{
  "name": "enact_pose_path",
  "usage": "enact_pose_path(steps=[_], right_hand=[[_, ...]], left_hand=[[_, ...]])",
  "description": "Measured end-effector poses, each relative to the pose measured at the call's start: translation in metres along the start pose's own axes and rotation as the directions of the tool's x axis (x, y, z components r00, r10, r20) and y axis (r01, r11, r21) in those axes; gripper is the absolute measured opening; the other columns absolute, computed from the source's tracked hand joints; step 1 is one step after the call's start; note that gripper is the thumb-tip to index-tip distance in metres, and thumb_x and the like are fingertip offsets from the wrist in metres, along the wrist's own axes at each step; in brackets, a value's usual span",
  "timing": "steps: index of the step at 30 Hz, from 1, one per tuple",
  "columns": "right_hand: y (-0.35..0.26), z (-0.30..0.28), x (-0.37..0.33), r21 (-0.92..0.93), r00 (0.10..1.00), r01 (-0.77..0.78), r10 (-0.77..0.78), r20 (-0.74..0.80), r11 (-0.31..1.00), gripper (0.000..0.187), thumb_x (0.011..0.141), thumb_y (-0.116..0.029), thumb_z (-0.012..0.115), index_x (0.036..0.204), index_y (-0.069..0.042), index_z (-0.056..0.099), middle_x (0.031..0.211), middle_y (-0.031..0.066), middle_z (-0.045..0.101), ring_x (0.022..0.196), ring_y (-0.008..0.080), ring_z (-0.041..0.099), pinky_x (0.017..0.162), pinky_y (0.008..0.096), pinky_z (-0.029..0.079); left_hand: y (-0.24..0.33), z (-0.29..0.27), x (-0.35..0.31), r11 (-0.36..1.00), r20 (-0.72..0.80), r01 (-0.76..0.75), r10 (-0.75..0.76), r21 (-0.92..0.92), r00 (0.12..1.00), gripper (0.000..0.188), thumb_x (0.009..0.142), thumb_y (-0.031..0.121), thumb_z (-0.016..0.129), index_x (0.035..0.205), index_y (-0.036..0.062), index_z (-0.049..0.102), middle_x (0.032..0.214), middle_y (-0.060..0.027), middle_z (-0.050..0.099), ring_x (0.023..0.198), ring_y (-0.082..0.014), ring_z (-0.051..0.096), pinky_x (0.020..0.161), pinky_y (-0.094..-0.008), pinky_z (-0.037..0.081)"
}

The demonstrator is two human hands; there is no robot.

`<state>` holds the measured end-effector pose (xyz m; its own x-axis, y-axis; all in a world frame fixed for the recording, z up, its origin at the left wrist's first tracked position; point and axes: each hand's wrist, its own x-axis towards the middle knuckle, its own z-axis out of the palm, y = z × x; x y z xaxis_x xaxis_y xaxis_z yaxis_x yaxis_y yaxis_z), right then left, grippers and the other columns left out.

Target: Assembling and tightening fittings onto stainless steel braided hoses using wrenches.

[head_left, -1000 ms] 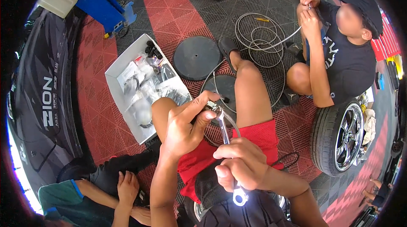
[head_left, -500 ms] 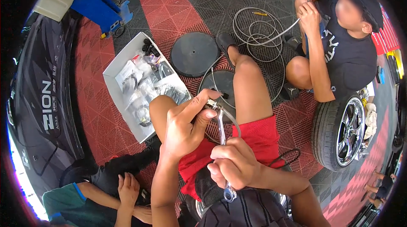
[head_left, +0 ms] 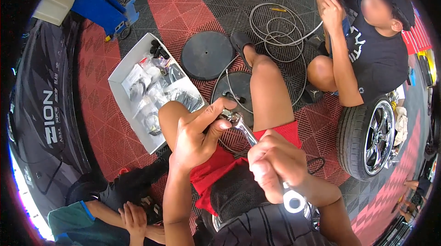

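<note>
a person seated on a red and black tiled floor (head_left: 183, 11) works a chrome wrench (head_left: 248, 133) over their lap. the left hand (head_left: 195, 138) pinches the wrench's head between thumb and fingertips, where a small metal piece (head_left: 228, 115) sits, too small to make out. the right hand (head_left: 271, 168) is clenched around the shaft, with the ring end (head_left: 293, 200) poking out below the fist. compared with a second ago, both hands have kept their hold and the wrench has barely shifted in the picture, though the fist sits a little higher on the shaft; the work at the head looks to be carrying on, not finishing. behind the knees lie two black round discs (head_left: 206, 54), a coil of grey cable (head_left: 275, 28) and a white tray (head_left: 120, 79) of bagged parts. a second person in a black shirt (head_left: 374, 57) sits beside a wheel (head_left: 367, 138), hands raised together. another pair of hands (head_left: 133, 218) shows at lower left.
</note>
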<state>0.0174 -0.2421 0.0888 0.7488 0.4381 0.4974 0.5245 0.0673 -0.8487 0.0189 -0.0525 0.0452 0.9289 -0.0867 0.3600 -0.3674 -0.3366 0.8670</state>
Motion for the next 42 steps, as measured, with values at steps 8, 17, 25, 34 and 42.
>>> enact_pose_path(steps=[8, 17, 25, 34, 42], right_hand=[[-0.006, -0.018, 0.004, 0.217, 0.964, -0.259, 0.265, 0.004, 0.941, 0.015, 0.091, 0.003, 0.052, 0.077, 0.006, 0.056, 0.071, 0.0119, 0.057, 0.058, 0.0209, 0.052, 0.054, 0.0311, 0.041], [-0.008, -0.006, -0.010, 0.070, 0.978, -0.207, 0.209, -0.016, 0.976, 0.008, 0.085, 0.003, 0.058, 0.077, 0.003, 0.057, 0.073, 0.0115, 0.056, 0.058, 0.0231, 0.051, 0.056, 0.0344, 0.040], [0.031, -0.034, -0.031, 0.305, 0.948, 0.014, 0.084, -0.306, 0.952, 0.033, 0.099, -0.017, 0.045, 0.070, -0.003, 0.053, 0.069, 0.0093, 0.056, 0.059, 0.0194, 0.051, 0.058, 0.0314, 0.043], [0.098, -0.018, -0.063, -0.058, 0.945, -0.327, 0.325, -0.039, 0.943, 0.027, 0.101, -0.022, 0.051, 0.111, 0.001, 0.062, 0.094, 0.0144, 0.065, 0.084, 0.0276, 0.064, 0.074, 0.0369, 0.050], [0.089, -0.012, -0.056, 0.052, 0.805, -0.582, 0.566, 0.181, 0.811, 0.024, 0.100, -0.018, 0.051, 0.089, 0.002, 0.058, 0.072, 0.0112, 0.058, 0.062, 0.0244, 0.055, 0.060, 0.0357, 0.045]], left_hand=[[0.004, -0.002, -0.002, 0.999, 0.042, -0.020, 0.018, 0.037, 0.999, 0.027, 0.087, 0.000, 0.063, 0.114, -0.0024, 0.062, 0.085, -0.0097, 0.070, 0.066, -0.0170, 0.065, 0.063, -0.0285, 0.052], [0.001, 0.001, -0.001, 1.000, 0.080, 0.019, -0.020, 0.006, 0.997, 0.031, 0.085, -0.002, 0.064, 0.116, -0.0021, 0.062, 0.086, -0.0112, 0.070, 0.067, -0.0186, 0.064, 0.065, -0.0294, 0.052], [-0.014, 0.024, -0.010, 0.997, 0.155, 0.082, -0.083, 0.014, 0.984, 0.028, 0.084, -0.002, 0.065, 0.112, -0.0025, 0.064, 0.086, -0.0142, 0.068, 0.066, -0.0232, 0.063, 0.062, -0.0320, 0.051], [-0.032, 0.056, -0.015, 0.985, 0.138, 0.158, -0.148, -0.065, 0.979, 0.022, 0.091, 0.007, 0.062, 0.111, -0.0024, 0.064, 0.085, -0.0147, 0.068, 0.071, -0.0215, 0.065, 0.069, -0.0313, 0.052], [-0.045, 0.028, -0.016, 0.915, 0.341, 0.321, -0.229, -0.243, 0.912, 0.037, 0.095, 0.026, 0.062, 0.115, -0.0054, 0.061, 0.077, -0.0045, 0.062, 0.065, -0.0100, 0.054, 0.060, -0.0247, 0.044]])
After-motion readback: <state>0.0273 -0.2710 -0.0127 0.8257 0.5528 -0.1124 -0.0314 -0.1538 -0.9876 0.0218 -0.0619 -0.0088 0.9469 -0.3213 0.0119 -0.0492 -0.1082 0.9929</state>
